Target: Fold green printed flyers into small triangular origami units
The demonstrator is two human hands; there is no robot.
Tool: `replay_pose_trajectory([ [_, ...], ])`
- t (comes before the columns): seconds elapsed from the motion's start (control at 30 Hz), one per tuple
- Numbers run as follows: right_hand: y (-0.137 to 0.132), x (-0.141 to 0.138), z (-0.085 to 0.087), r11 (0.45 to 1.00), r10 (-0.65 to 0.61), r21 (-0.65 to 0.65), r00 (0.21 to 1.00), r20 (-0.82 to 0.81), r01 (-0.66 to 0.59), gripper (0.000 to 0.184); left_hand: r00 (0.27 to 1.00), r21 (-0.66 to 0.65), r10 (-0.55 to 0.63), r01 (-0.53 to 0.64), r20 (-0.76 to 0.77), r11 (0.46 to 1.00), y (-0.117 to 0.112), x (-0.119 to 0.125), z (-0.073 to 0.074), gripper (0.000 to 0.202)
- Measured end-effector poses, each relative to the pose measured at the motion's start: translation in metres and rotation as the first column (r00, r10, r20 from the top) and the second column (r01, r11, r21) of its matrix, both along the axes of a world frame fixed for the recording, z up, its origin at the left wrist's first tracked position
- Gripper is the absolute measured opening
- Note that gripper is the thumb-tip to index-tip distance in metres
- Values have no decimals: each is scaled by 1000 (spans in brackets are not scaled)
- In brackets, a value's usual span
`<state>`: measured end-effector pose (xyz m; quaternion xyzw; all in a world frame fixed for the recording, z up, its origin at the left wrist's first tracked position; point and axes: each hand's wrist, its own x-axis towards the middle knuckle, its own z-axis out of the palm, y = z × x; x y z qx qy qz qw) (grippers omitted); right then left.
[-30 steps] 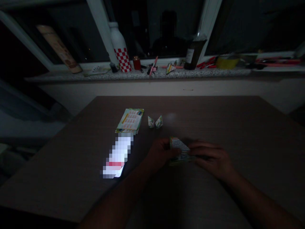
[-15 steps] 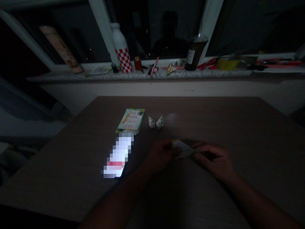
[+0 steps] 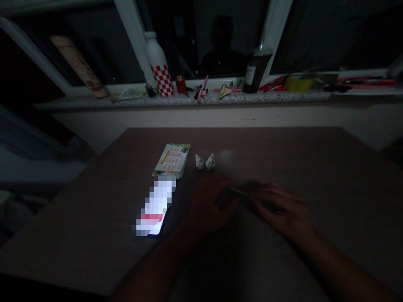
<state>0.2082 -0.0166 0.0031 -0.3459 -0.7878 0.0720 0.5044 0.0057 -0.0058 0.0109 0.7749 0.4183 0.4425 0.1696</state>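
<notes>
My right hand [image 3: 285, 209] pinches a small folded piece of printed paper [image 3: 242, 192] above the table. The paper is turned nearly edge-on, so only a thin pale line of it shows. My left hand [image 3: 212, 203] curls round the paper's left end, thumb below and fingers above; motion blurs it and its exact contact is dim. Just beyond my left hand stand two small folded paper pieces [image 3: 205, 162], side by side with points up. To their left lies a stack of printed cards [image 3: 172, 159], green-edged with rows of print.
A lit phone [image 3: 155, 207] lies on the brown table [image 3: 299, 155] left of my hands, its screen pixelated. Behind, a granite windowsill [image 3: 189, 98] carries a white bottle with red checks [image 3: 160, 67], a small red jar [image 3: 181, 84], a dark bag [image 3: 253, 73] and a yellow container [image 3: 299, 83].
The folded paper has turned from showing its printed face to nearly edge-on. My left hand has tilted and its fingers have risen; my right hand has shifted slightly.
</notes>
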Motion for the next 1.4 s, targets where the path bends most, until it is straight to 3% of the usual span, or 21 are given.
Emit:
replay_pose_trajectory([
  [0.1, 0, 0, 4, 995, 10, 98, 994, 108, -21, 21, 996, 274, 46, -23, -78, 962, -1, 0, 4, 28],
  [0.3, -3, -2, 5, 986, -21, 166, 977, 212, -15, 21, 963, 390, 52, 57, -263, 919, -1, 4, 7, 7],
  [0.47, -5, -5, 4, 988, -22, 155, 972, 233, -15, 14, 961, 410, 47, 72, -273, 909, 1, 6, 4, 5],
  [0.93, -6, -5, 5, 991, 13, 129, 978, 208, -41, 13, 962, 396, 143, -41, -232, 917, 8, 1, 7, 4],
  [1.27, -7, -3, 11, 996, -1, 94, 991, 131, -12, 16, 962, 364, 254, -202, -100, 909, 20, -16, 5, 4],
  [1.37, -6, -2, 14, 999, -10, 44, 995, 94, 6, 15, 989, 289, 128, -101, -76, 952, 16, -14, 6, 1],
  [1.4, -5, -3, 14, 999, -6, 32, 996, 91, 4, 14, 993, 269, 68, -41, -95, 962, 14, -12, 7, 8],
])
